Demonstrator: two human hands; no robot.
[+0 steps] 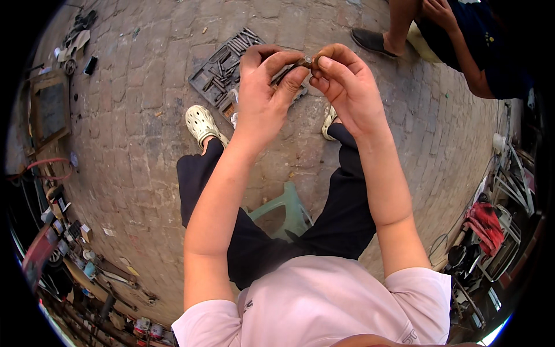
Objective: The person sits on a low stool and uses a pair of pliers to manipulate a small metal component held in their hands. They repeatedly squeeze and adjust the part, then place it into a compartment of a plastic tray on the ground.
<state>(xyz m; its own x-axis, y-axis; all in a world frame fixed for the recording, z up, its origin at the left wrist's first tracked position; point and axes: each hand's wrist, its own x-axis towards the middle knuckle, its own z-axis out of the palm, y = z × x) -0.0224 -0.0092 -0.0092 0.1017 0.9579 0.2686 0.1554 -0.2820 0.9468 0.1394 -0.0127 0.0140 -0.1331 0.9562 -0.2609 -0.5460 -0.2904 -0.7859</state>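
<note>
Both hands meet in front of me, raised above the brick ground. Between the thumb and fingers of my left hand (260, 101) is a small dark metal part (307, 60) with a shiny round end. My right hand (352, 87) pinches at that same end, its fingertips touching it; the fingers hide most of the part, so its exact kind cannot be made out. Beyond and partly behind my left hand, a grey tool case (203, 85) lies flat on the ground, holding several metal pieces that look like sockets or bits.
My feet in cream clogs (200, 122) flank the case. A pale green plastic stool (293, 211) is beneath me. Another person (462, 58) sits at the upper right. Tools and scrap line the left edge; metal frames and a red cloth (485, 226) are at the right.
</note>
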